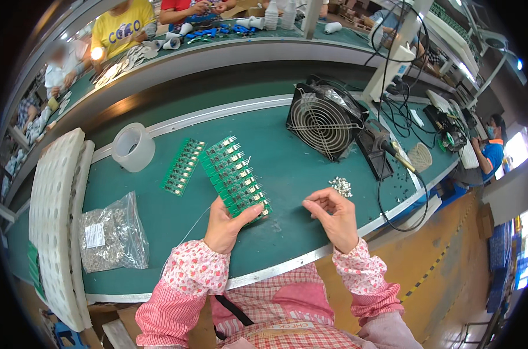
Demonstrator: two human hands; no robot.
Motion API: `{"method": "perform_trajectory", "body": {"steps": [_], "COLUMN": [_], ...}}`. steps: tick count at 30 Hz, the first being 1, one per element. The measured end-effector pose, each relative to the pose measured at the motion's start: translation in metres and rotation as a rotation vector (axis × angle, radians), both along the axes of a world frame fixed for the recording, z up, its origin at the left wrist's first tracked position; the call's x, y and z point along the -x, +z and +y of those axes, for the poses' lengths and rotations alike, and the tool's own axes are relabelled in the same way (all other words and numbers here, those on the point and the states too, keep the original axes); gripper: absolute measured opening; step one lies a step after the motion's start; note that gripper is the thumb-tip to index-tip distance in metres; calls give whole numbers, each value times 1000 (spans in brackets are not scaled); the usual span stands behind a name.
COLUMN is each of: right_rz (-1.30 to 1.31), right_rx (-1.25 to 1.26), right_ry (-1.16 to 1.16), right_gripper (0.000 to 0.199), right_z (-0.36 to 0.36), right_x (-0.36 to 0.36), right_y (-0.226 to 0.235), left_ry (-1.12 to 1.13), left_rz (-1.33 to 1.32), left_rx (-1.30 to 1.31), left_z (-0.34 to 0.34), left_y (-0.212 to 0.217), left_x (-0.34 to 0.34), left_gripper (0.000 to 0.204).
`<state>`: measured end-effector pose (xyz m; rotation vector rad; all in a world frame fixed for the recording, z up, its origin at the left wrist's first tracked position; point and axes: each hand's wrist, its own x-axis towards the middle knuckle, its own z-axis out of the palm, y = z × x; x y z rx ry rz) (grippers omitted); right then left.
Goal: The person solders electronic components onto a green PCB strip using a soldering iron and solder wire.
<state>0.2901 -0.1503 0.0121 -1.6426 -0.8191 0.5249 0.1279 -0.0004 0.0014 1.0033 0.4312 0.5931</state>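
Desk: How far along is the green circuit board panel [232, 174]?

Operator: From my remote post, I see pale parts along its rows and pins jutting from its right edge. I judge it well advanced, though I cannot tell whether any position is unfilled. The heap of small white parts [341, 186] suggests work is left.

Desk: Where is it relative to the hands?

Operator: My left hand [224, 227] grips its near end, thumb on top, the panel reaching away beyond the fingers. My right hand [334, 216], well apart from it, pinches just short of the heap; I cannot tell whether it grasps anything. Left of the panel, a second green panel [183, 166] lies unheld on the table [264, 125]; farther left sits a clear bag of small parts [116, 235].
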Motion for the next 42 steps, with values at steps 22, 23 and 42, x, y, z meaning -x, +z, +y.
{"method": "perform_trajectory", "body": {"steps": [22,23,42], "right_rz": [318,392,308], "right_rx": [-126,-156,-198], "right_ry": [320,318,328], "right_gripper": [19,23,21], "right_z": [36,36,37], "right_x": [20,19,21], "right_y": [-5,-7,-16], "left_ry": [55,44,10], "left_rz": [18,31,79], "left_rx": [-93,-111,-186], "left_z": [3,3,1], "left_y": [-3,-1,-1], "left_x": [0,0,1], "left_gripper": [28,28,28]}}
